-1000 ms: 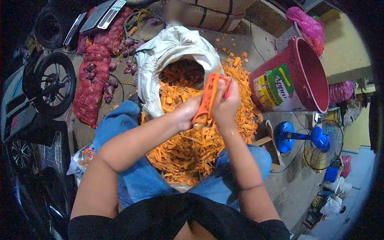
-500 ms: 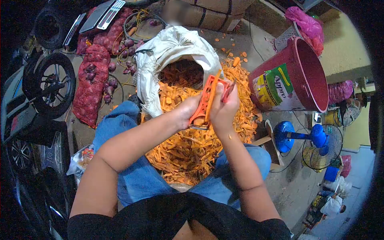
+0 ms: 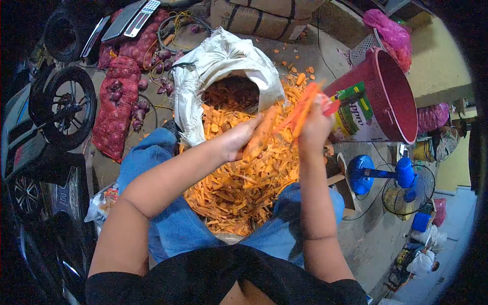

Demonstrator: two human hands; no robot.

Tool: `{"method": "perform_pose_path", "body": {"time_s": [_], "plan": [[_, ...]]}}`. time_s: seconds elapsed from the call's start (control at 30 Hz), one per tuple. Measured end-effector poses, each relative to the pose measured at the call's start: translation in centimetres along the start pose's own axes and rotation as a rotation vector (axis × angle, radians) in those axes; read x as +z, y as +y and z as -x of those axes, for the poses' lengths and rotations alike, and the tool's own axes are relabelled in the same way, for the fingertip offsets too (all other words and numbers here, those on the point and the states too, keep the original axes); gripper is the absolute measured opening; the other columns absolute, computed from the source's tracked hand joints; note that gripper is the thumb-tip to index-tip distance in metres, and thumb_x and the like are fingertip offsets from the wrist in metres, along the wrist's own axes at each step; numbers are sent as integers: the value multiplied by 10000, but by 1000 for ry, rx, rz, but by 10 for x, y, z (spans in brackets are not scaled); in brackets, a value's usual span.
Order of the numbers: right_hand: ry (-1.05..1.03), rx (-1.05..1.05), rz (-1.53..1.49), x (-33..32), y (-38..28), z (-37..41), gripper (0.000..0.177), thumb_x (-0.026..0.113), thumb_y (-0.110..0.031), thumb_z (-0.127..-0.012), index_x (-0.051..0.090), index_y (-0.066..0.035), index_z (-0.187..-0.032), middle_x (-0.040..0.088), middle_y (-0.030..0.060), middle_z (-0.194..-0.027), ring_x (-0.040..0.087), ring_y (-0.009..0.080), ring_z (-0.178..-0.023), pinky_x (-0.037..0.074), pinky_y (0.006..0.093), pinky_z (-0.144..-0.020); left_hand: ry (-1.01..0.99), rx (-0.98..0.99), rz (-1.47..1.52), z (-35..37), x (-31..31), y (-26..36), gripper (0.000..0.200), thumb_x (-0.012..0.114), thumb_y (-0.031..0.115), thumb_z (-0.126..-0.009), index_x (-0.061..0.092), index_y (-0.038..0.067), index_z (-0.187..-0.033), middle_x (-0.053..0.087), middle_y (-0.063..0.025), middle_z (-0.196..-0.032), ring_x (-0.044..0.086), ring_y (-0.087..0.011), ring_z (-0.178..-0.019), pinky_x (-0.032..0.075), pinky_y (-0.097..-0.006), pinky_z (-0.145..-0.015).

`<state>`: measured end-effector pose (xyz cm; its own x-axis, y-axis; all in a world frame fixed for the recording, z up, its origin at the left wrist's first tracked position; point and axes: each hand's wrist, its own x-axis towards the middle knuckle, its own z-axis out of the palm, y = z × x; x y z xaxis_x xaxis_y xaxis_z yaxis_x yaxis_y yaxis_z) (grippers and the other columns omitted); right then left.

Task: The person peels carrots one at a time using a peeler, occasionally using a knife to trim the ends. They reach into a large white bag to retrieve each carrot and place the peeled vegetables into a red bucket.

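Note:
My left hand [image 3: 240,141] is wrapped around a thick carrot [image 3: 261,134], which slants up and to the right. Just to its right, my right hand [image 3: 315,127] grips an orange-red plastic peeler [image 3: 300,114], smeared by motion. A red-handled knife [image 3: 331,107] seems to stick out from the same hand, its dark blade pointing right. Below both hands lies a big heap of carrot peels [image 3: 239,188] between my knees. Behind the heap, a white woven sack [image 3: 203,71] lies with its mouth toward me and orange pieces inside.
On the right, a tilted maroon bucket [image 3: 373,96] stands near a blue fan [image 3: 401,173]. Red net bags of onions [image 3: 116,109] lie on the left beside a motorcycle wheel [image 3: 68,107]. Taped cardboard boxes [image 3: 264,20] are at the back. A person [image 3: 422,262] is far off, lower right.
The peeler has swung up and right in my right hand, away from my left hand. My left hand now shows the carrot plainly, where the peeler covered it before.

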<state>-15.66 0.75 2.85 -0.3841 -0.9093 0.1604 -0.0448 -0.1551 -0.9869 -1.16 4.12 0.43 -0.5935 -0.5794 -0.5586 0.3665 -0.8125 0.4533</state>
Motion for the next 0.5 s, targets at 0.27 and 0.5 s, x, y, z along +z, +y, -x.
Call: {"method": "perform_pose_path", "body": {"time_s": [0.27, 0.5], "plan": [[-29, -370, 424, 20, 2, 23, 187, 438, -172, -807, 464, 12, -790, 497, 83, -685, 467, 138, -618, 384, 273, -560, 37, 31, -181, 6, 8, -9, 304, 250, 288, -853, 458, 69, -892, 514, -51, -702, 491, -131, -550, 433, -256, -466], [329, -80, 170, -27, 28, -41, 182, 467, -167, -789, 498, 5, -738, 509, 61, -640, 481, 137, -550, 395, 266, -510, -62, -75, -147, 25, 18, 1, 340, 305, 344, -843, 438, 66, -987, 517, -69, -799, 510, -166, -663, 434, -299, -577]]}}
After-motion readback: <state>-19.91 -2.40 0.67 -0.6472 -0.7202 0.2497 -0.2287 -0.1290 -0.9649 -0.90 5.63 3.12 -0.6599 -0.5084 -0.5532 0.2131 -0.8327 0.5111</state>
